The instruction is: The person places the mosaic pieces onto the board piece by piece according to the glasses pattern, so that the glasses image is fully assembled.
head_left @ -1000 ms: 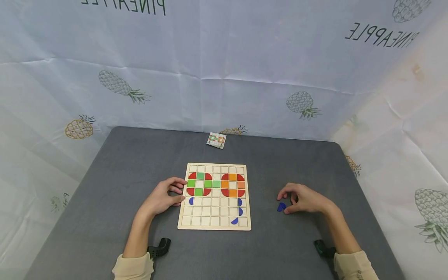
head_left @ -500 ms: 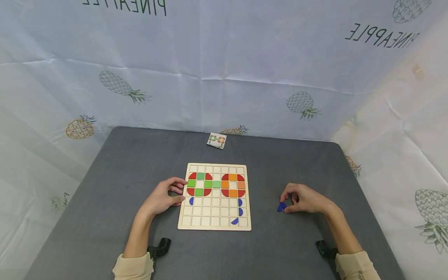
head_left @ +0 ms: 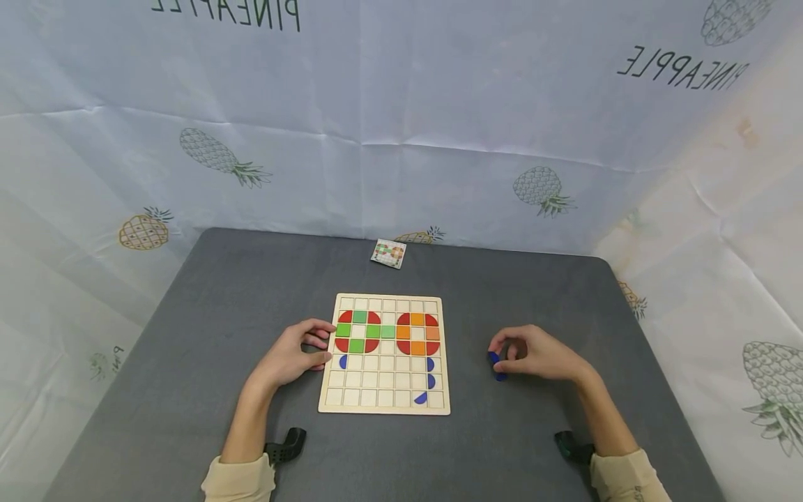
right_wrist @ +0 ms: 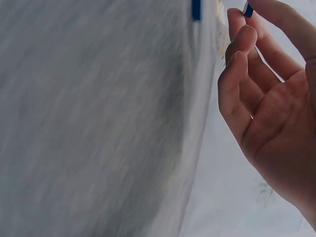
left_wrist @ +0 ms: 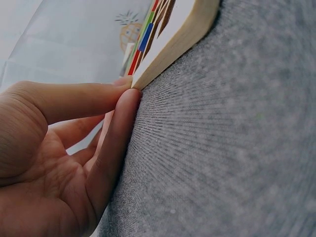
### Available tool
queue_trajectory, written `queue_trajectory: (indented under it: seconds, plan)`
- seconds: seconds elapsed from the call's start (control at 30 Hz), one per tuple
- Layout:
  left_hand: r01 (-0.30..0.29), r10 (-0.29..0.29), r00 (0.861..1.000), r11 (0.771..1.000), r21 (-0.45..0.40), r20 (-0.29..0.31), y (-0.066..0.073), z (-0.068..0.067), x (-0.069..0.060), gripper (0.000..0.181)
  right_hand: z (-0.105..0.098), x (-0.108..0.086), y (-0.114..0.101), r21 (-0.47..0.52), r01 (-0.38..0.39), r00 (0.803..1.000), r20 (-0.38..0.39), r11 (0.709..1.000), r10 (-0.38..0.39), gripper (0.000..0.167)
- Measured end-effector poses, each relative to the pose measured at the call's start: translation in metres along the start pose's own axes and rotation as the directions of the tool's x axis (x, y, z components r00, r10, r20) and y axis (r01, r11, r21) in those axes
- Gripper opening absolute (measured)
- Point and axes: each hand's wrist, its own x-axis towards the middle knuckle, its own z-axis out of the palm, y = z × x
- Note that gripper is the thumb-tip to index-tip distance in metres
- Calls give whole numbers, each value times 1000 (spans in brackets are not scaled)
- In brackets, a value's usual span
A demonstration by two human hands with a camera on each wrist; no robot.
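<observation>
A wooden grid board (head_left: 378,397) lies on the table with red quarter-circle, green and orange square pieces in its upper half. Several blue half-circle pieces sit in lower cells, such as one by the right side (head_left: 431,381). My left hand (head_left: 291,354) holds the board's left edge; the left wrist view shows thumb and finger meeting at its wooden side (left_wrist: 173,61). Off to the right, my right hand (head_left: 542,354) pinches a blue half-circle piece (head_left: 493,357) between thumb and index finger. Another blue piece (head_left: 500,377) lies on the table just below that hand.
A small printed pattern card (head_left: 389,254) lies near the far edge of the grey table (head_left: 276,272). Pineapple-print curtain (head_left: 401,90) hangs behind and along the sides. Black wrist straps (head_left: 287,446) are on both forearms.
My right hand has picked up one of the two blue pieces and shifted slightly left with it. My left hand and the board have stayed put.
</observation>
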Motion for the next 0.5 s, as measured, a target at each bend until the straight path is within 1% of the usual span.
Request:
queue_trajectory:
  seconds: [0.13, 0.23, 0.37, 0.5]
  plan:
    - [1, -1, 1000, 1000, -7, 2, 0, 0, 0, 50, 6, 11, -11, 22, 12, 1000, 10, 1000, -13, 26]
    - [4, -4, 1000, 1000, -9, 2, -1, 0, 1, 50, 11, 21, -19, 38, 45, 999, 18, 998, -46, 26]
    - [7, -7, 1000, 1000, -10, -1, -1, 0, 1, 51, 17, 37, -30, 62, 71, 997, 30, 996, -73, 27]
    - [3, -3, 1000, 1000, -9, -2, -2, 0, 1, 51, 22, 55, -41, 85, 75, 996, 50, 994, -79, 27]
